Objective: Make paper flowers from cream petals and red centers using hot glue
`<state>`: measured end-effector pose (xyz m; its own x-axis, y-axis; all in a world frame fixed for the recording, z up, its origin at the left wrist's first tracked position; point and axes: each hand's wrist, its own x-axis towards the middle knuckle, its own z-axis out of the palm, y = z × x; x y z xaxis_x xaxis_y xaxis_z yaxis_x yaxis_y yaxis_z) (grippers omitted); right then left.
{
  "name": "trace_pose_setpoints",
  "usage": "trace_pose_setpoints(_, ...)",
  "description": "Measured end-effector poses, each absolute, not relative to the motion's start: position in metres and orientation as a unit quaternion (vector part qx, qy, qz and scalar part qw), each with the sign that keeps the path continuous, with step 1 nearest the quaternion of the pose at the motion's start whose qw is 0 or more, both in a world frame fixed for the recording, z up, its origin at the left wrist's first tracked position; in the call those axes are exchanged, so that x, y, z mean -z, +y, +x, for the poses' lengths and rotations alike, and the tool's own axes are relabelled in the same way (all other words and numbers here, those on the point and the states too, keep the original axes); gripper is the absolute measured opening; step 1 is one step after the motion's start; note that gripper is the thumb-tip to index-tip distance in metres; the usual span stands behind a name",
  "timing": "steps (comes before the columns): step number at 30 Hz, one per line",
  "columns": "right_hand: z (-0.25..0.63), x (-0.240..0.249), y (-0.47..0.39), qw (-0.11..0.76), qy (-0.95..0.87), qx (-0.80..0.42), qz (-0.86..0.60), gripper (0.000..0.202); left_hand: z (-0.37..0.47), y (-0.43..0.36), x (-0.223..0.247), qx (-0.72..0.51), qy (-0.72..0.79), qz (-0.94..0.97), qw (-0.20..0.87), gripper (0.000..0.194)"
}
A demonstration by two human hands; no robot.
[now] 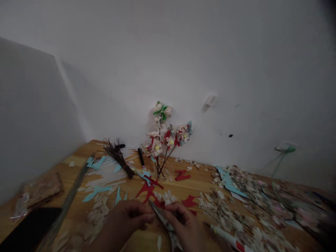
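Observation:
My left hand (128,222) is closed in a pinch low in the middle of the view; anything between its fingertips is too small and dim to make out. My right hand (183,224) is closed just across from it, thumb and fingers together, and what they hold is unclear. A pair of scissors (165,221) points up and left between the hands, its handles partly hidden beside my right hand. Just beyond the fingertips are red paper scraps (147,191) and pale petals (168,196). Flower stems with white blossoms (157,147) and red and green leaves stand against the wall.
A bundle of brown twigs (120,159) lies behind on the left, near white sticks and blue paper scraps (97,191). A dark phone-like slab (31,227) is at front left. Heaped petals (236,210), a marker (228,237) and a green cord (275,171) are on the right.

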<state>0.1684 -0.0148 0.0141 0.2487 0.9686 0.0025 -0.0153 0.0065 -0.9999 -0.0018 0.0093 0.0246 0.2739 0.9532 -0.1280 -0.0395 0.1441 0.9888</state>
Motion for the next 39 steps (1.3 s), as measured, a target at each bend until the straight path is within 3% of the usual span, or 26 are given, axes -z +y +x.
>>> trace_pose_setpoints(6,0.167,-0.017,-0.01,0.556,-0.424,-0.489,-0.521,0.029,-0.007,0.01,-0.032,-0.457,0.455,0.487,0.589,0.013)
trace_pose_setpoints(9,0.168,-0.018,-0.008,0.554,-0.432,-0.492,-0.514,0.027,-0.007,0.008,-0.031,-0.444,0.438,0.504,0.598,0.009)
trace_pose_setpoints(17,0.169,-0.011,-0.006,0.562,-0.399,-0.528,-0.496,0.026,-0.004,0.009,-0.022,-0.403,0.388,0.548,0.622,0.022)
trace_pose_setpoints(23,0.158,0.008,-0.008,0.554,-0.326,-0.62,-0.449,0.028,-0.003,0.011,-0.017,-0.465,0.467,0.514,0.549,0.01)
trace_pose_setpoints(27,0.15,0.011,-0.008,0.537,-0.303,-0.66,-0.429,0.03,-0.002,0.009,-0.014,-0.478,0.421,0.537,0.553,0.028)
trace_pose_setpoints(31,0.146,0.015,-0.009,0.494,-0.334,-0.675,-0.433,0.033,0.002,0.006,-0.007,-0.456,0.396,0.54,0.586,0.014)
trace_pose_setpoints(35,0.147,0.018,-0.011,0.475,-0.42,-0.618,-0.465,0.032,0.001,0.005,-0.006,-0.453,0.398,0.556,0.573,0.01)
trace_pose_setpoints(39,0.151,0.004,-0.014,0.515,-0.535,-0.449,-0.497,0.016,-0.004,0.003,-0.01,-0.466,0.431,0.597,0.491,0.013)
